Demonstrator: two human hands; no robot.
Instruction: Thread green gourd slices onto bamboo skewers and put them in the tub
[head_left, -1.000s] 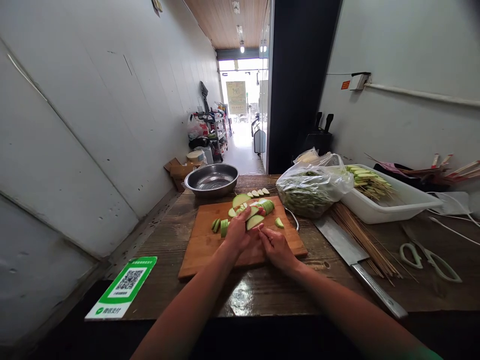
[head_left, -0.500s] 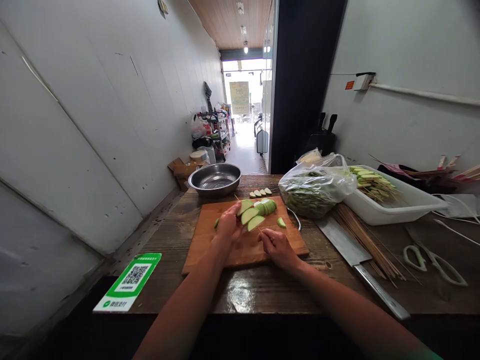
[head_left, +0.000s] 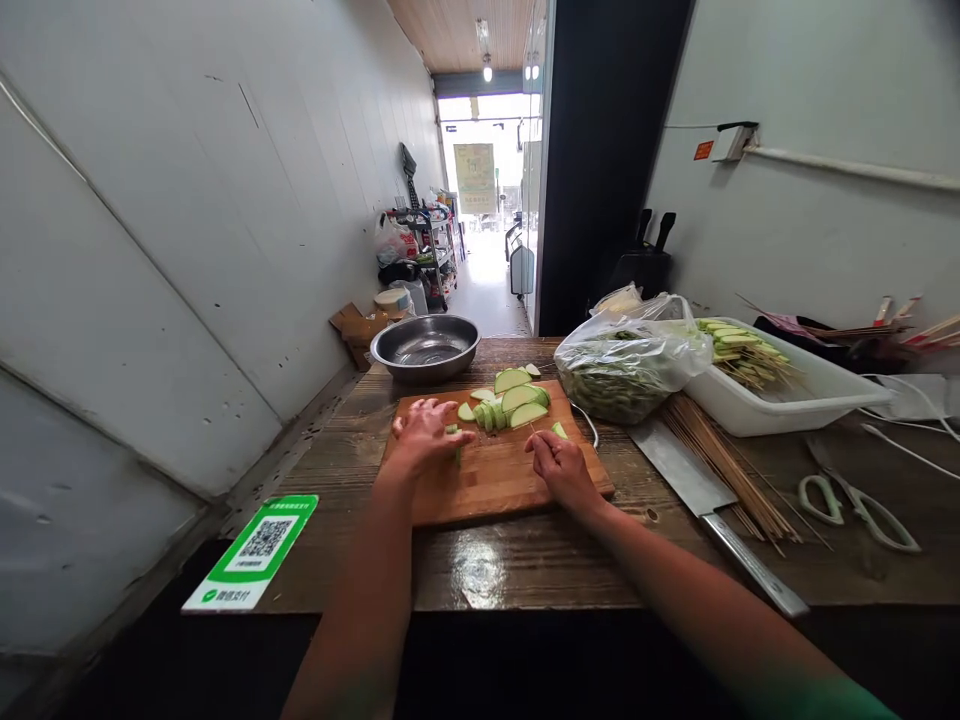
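Observation:
My right hand (head_left: 559,466) pinches the lower end of a thin wooden skewer. Several pale green zucchini slices (head_left: 529,415) are threaded on it, tilted up and away from my fingers. On the wooden cutting board (head_left: 495,485), my left hand (head_left: 429,437) is spread, fingers apart, at the left side. Beneath its fingers a bit of green zucchini (head_left: 454,445) shows, mostly covered. A row of cut zucchini slices (head_left: 491,413) leans together behind the skewered ones. One small zucchini piece (head_left: 559,430) lies just past my right hand.
A metal bowl (head_left: 425,350) stands behind the board. To the right are a plastic bag of greens (head_left: 630,375), a white tub (head_left: 795,405) with skewered slices, a cleaver (head_left: 679,465), bare skewers (head_left: 727,470) and scissors (head_left: 855,500). A green QR card (head_left: 259,550) lies front left.
My left hand has let go of the skewered slices and moved left and down, its fingers spreading. The skewer in my right hand has shifted slightly right and away from me.

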